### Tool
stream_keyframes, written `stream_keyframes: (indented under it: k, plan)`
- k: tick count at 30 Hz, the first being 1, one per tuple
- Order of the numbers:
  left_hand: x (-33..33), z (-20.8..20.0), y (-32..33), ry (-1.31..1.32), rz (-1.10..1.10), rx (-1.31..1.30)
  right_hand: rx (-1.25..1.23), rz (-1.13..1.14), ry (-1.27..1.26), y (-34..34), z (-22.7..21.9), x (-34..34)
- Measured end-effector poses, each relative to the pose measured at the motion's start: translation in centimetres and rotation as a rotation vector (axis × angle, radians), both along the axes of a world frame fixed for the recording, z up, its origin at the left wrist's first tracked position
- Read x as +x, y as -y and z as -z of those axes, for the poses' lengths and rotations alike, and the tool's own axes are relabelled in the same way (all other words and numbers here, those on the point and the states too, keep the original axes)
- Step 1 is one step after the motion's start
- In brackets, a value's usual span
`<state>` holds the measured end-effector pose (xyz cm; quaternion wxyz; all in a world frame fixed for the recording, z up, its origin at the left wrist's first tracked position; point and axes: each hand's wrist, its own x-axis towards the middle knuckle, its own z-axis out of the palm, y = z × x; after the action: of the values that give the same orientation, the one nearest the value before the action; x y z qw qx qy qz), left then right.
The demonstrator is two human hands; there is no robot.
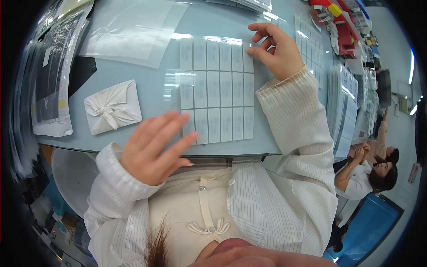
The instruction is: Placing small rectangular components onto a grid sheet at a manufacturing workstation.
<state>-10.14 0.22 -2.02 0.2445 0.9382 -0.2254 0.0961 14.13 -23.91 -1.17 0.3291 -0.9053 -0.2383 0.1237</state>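
Note:
A sheet of white rectangular labels [213,89], set in a grid of three rows, lies flat on the pale glossy table in front of me. My left hand [155,149] hovers over its near left corner. The fingers are spread, a little blurred, and hold nothing. At the sheet's far right corner is my right hand [278,51], its fingers loosely bent and the thumb apart from the forefinger. Nothing shows between them; whether the thumb touches the sheet I cannot tell. Left of the sheet lies a flat white square packet with a knotted white cloth [113,107] on it.
Clear plastic film [133,33] lies at the far left, beside a stack of plastic-sleeved packages [51,93]. Another label sheet [308,46] and a pile of sheets [346,107] are at the right, near red containers [346,35]. A pale bin [73,178] stands below the table edge; people sit farther right.

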Motion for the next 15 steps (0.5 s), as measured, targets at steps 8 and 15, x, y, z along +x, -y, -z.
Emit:
stream_keyframes:
  k: [8, 15]
  plan:
    - [1.9, 1.3, 2.5, -0.043, 0.165, -0.026, -0.011, 0.028, -0.115, 0.2, 0.1, 1.6]
    - [1.9, 1.5, 2.3, -0.056, 0.156, -0.034, -0.02, 0.073, -0.138, -0.3, -0.4, 1.4]
